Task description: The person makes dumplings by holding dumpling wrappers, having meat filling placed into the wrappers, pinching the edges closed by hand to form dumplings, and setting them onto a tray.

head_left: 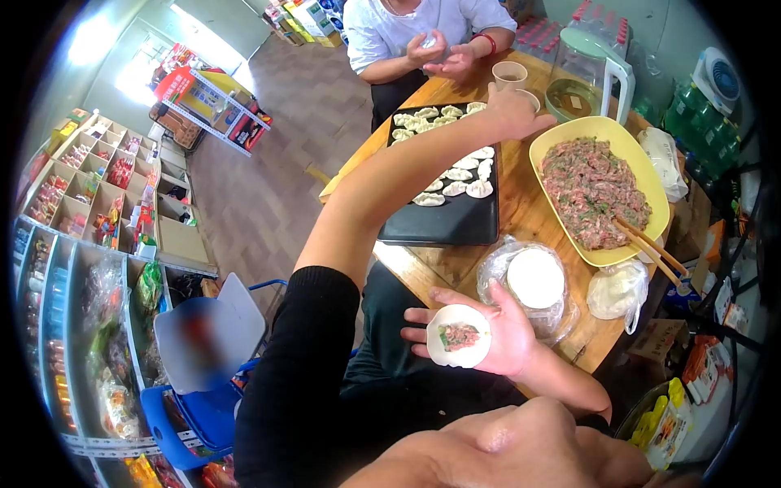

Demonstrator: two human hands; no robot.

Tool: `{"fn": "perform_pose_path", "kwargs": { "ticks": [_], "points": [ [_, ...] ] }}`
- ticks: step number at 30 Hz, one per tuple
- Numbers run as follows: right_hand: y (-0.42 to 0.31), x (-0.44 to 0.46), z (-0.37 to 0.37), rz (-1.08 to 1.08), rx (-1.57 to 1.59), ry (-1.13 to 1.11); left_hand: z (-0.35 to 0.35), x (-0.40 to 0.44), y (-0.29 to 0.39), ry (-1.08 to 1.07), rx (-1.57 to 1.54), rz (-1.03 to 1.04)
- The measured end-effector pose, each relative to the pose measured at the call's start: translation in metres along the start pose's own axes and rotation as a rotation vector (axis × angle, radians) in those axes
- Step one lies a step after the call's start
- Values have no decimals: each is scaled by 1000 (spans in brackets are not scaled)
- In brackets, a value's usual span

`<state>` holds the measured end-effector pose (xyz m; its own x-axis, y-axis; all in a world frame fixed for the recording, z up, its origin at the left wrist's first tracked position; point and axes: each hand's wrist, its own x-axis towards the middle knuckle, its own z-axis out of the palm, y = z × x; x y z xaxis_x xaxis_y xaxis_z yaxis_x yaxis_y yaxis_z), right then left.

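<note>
On the upturned palm of my right hand (512, 329), its fingers stretched out, lies a round dumpling wrapper (480, 350) with a dab of meat filling (458, 336). My left hand (517, 112) reaches across to the far side, palm down, over a paper cup (530, 98); its thumb sticks out, and its other fingertips are partly hidden at the rim. Below that arm is a black tray (443, 226) bearing rows of folded dumplings (455, 175). A yellow bowl (537, 175) of minced filling (594, 183) stands right, with chopsticks (651, 244) in it. White round wrappers (535, 276) are stacked in plastic.
Across the wooden table (521, 215) sits a person in a white shirt (407, 28), hands (443, 57) close together. A second paper cup (510, 73), a glass pitcher (573, 81) and a tied plastic bag (618, 289) stand nearby. Blue chair (195, 415) and shelves are left.
</note>
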<state>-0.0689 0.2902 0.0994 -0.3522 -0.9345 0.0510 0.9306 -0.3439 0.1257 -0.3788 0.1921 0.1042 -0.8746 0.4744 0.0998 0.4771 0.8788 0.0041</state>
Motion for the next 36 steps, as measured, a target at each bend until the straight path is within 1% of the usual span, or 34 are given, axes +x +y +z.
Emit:
{"fn": "perform_pose_path", "kwargs": {
  "ticks": [1, 3, 6, 10, 11, 12, 13, 14, 16, 17, 18, 20, 21, 23, 25, 28, 29, 31, 33, 34, 36],
  "points": [
    [0, 0, 1, 3, 4, 2, 2, 0, 0, -3, -2, -4],
    [-1, 0, 4, -31, -40, 81, 5, 4, -2, -32, -54, -92],
    [-4, 0, 0, -86, -19, 74, 11, 11, -2, -96, -36, -117],
    [-11, -1, 4, -156, -6, 48, 10, 11, -1, -69, -54, -107],
    [-13, -2, 4, -198, -15, 58, 6, 10, 0, -101, -58, -107],
    [-14, -2, 4, -243, -21, 69, 4, 10, 0, -137, -63, -103],
    [-15, -1, 9, -276, 2, 151, 3, 10, 0, -141, -71, -97],
    [-18, -1, 7, -290, -15, 119, 3, 10, -1, -70, -41, -96],
    [-19, 1, 12, -380, 24, 202, 11, 9, -6, 54, 36, -76],
    [-21, 1, 13, -410, -27, 213, 11, 4, -13, 136, 42, 41],
    [-23, 2, 17, -430, -16, 213, 8, 2, -13, 204, 64, 0],
    [-27, 3, 13, -451, -33, 205, -30, -26, -3, 383, -233, -80],
    [-29, 3, 12, -459, -25, 199, -49, -55, -1, 399, -122, 60],
    [-30, 3, 9, -457, -18, 192, -51, -95, -7, 599, -512, 233],
    [-31, 5, 6, -450, -11, 184, -46, -142, -11, 502, -683, 360],
    [-30, 6, -3, -441, -52, 210, -61, -221, 9, 326, -602, 456],
    [-30, 5, -8, -435, -56, 186, -58, -235, 14, 316, -606, 482],
    [-29, 4, -14, -425, -61, 166, -53, -255, 21, 308, -612, 503],
    [-30, 3, -17, -379, -144, 176, -48, -266, 27, 244, -519, 539],
    [-30, 3, -20, -381, -147, 177, -44, -268, 28, 247, -520, 540],
    [-31, 3, -26, -347, -118, 111, -38, -270, 31, 234, -446, 547]
  ]
}}
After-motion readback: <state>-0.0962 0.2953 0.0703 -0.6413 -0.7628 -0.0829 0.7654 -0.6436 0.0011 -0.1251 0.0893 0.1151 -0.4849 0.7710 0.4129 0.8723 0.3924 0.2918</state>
